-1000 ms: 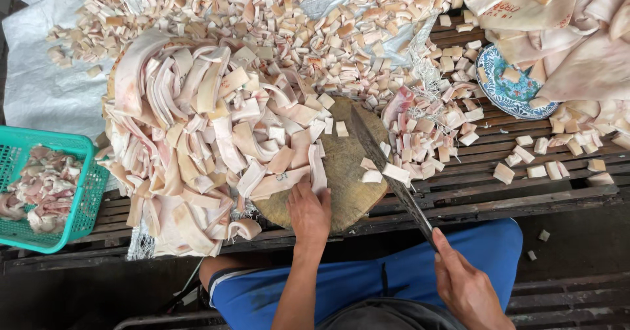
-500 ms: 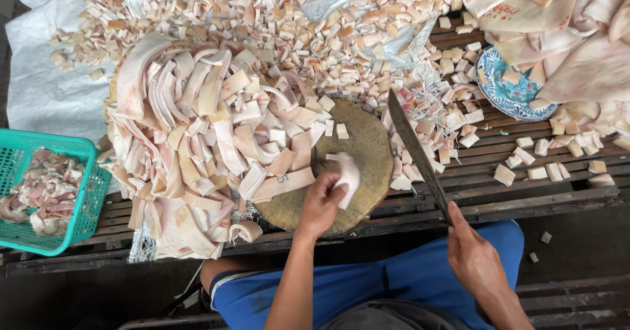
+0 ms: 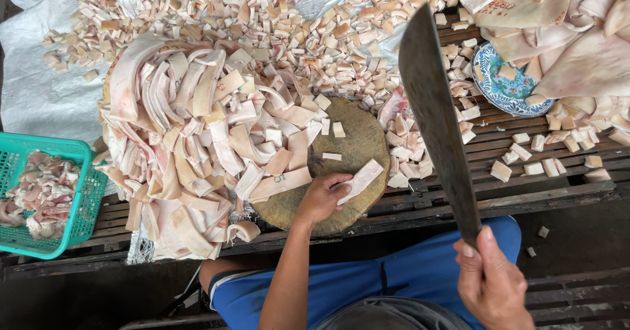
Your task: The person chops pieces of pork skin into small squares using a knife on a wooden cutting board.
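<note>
My left hand (image 3: 319,198) pinching pale strip (image 3: 359,180) flat on round chopping block (image 3: 354,147). My right hand (image 3: 491,285) fisted around cleaver (image 3: 436,116), blade raised over table (image 3: 564,189).

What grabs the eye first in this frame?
The long dark cleaver, raised upright in the right hand at lower right. Below it, the left hand pins a pale strip on the round wooden chopping block at centre. A big heap of pale strips lies left of the block.
</note>
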